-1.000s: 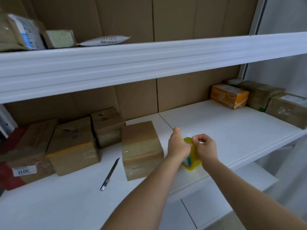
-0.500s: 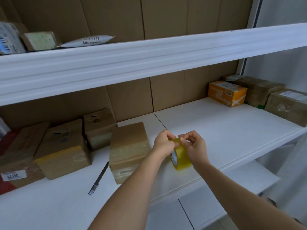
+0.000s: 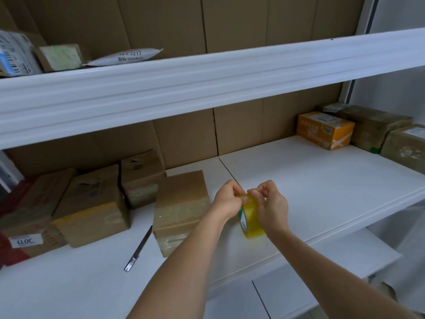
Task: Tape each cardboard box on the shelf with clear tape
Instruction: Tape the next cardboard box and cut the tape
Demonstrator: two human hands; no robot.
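**Finding the tape's free end before the next box**

Both hands are on the roll [image 3: 251, 218], held upright on edge above the front edge of the shelf [image 3: 322, 180]. The left hand [image 3: 227, 200] pinches the top of the roll with curled fingers; the right hand [image 3: 271, 207] curls over the same spot, fingertips meeting the left thumb, so each grip is closed on the roll, none spare.

The step looks like picking up the tape's loose end. Done well, one hand should steady the roll while a nail of the other lifts the end across its full width, so the strip comes off whole and not as a sliver. Whether the end is already lifted I cannot tell.

The nearest box [image 3: 181, 210] stands just left of the left hand, near the shelf's front edge, apart from the roll. A knife [image 3: 139, 248] lies left of it, and more boxes [image 3: 92, 206] sit toward the left rear corner
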